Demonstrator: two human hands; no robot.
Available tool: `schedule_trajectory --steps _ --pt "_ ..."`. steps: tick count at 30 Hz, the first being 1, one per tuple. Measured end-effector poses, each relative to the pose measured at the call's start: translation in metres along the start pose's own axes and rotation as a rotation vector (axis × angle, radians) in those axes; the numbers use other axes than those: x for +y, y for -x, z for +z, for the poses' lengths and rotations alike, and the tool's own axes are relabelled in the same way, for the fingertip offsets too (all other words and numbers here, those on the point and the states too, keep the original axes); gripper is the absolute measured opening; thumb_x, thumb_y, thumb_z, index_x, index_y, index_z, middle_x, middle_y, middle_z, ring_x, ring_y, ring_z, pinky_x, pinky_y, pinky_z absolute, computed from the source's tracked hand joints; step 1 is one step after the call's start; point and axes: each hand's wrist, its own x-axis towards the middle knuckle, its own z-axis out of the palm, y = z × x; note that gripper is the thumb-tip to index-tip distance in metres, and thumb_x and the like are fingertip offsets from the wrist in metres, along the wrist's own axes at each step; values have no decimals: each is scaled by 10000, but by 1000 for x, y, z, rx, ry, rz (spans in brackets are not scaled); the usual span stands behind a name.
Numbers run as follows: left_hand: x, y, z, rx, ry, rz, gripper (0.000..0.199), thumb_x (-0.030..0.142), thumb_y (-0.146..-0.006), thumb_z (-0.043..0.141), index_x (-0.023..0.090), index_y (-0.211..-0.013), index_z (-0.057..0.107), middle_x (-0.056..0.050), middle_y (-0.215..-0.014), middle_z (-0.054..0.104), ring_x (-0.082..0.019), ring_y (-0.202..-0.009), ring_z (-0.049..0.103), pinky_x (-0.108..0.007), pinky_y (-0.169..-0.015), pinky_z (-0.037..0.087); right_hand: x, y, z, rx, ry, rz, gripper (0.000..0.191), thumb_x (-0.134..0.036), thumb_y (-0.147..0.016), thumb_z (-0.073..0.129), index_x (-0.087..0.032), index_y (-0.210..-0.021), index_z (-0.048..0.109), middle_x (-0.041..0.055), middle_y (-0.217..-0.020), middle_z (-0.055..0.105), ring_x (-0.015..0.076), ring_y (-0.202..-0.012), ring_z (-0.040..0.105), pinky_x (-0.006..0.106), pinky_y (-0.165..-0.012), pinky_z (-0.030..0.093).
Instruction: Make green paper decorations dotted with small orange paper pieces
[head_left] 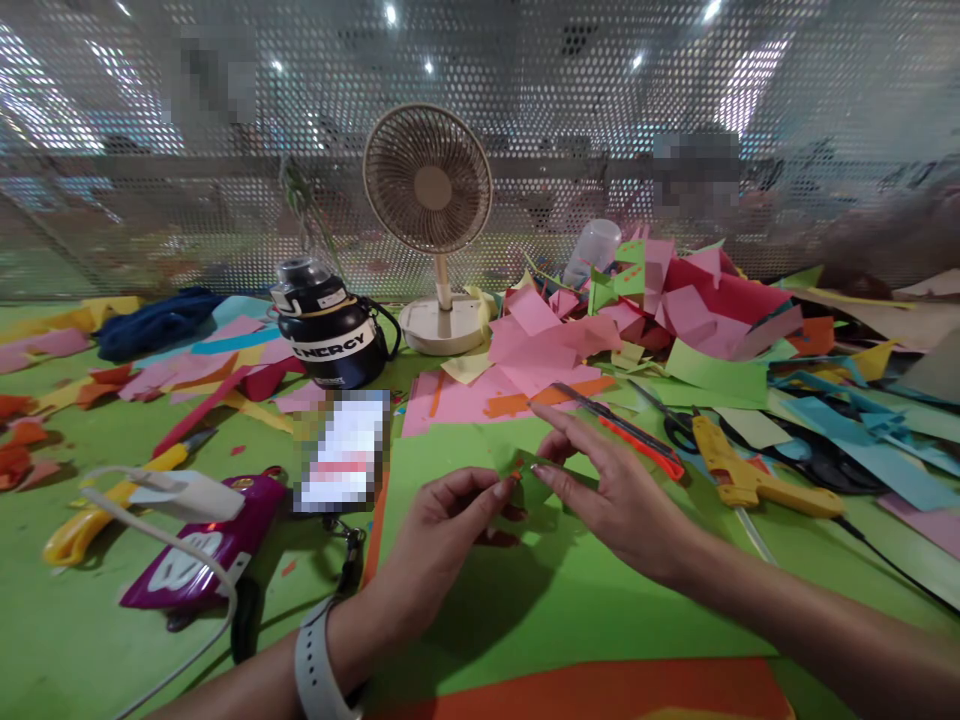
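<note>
Between my two hands is a small piece of green paper (534,482) with tiny orange bits on it, held above a large green sheet (600,600). My left hand (457,510) pinches its left edge between thumb and forefinger. On the other side, the thumb of my right hand (600,480) touches the paper, while the forefinger stretches out past it. A craft knife (645,445) with an orange-red handle lies just beyond my right hand. To its right rests a yellow hot glue gun (739,475).
A beige fan (429,185) and a black bottle (330,335) stand at the back. Coloured paper scraps (555,330) pile up at the back right. Left of my hands lie a phone (345,450), a purple device (210,545) with a white charger (187,497), and yellow-handled scissors (112,510).
</note>
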Motion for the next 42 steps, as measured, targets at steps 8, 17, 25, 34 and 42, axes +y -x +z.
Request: schedule_trajectory --steps 8,17,25,34,42 --pt "-1 0 -1 -2 27 17 195 343 -701 770 178 -733 670 35 -665 627 -91 -593 600 -208 -599 487 0 -2 0 -18 -58 1 522 -159 -858 541 -209 -1364 426 7 -891 602 133 -827 575 284 -811 483" --pt "-1 -2 -3 -15 -156 77 253 364 -751 724 158 -642 624 29 -573 598 -80 -553 522 -196 -568 395 -3 -3 -4 64 -107 -9 387 -250 -829 640 -194 -1201 548 12 -920 641 134 -872 603 270 -813 485" --pt "1 -4 -2 0 -121 75 267 365 -724 742 155 -611 620 23 -573 589 -91 -554 536 -210 -572 424 -20 -11 -44 273 -281 -8 413 -479 -894 524 -194 -595 512 -48 -472 522 101 -505 565 217 -553 474" --pt "2 0 3 74 3 16 260 369 -691 769 163 -633 622 36 -626 567 -93 -584 516 -204 -569 451 -6 -1 -27 -40 76 111 306 -471 -824 617 -181 -916 590 71 -954 667 197 -891 625 341 -783 499" --pt "3 -4 -5 148 192 54 291 463 -799 635 187 -888 658 -19 -817 662 -163 -750 611 -270 -614 517 2 -1 -12 -251 -58 194 189 -258 -871 540 -171 -1026 603 37 -833 680 167 -780 633 306 -713 493"
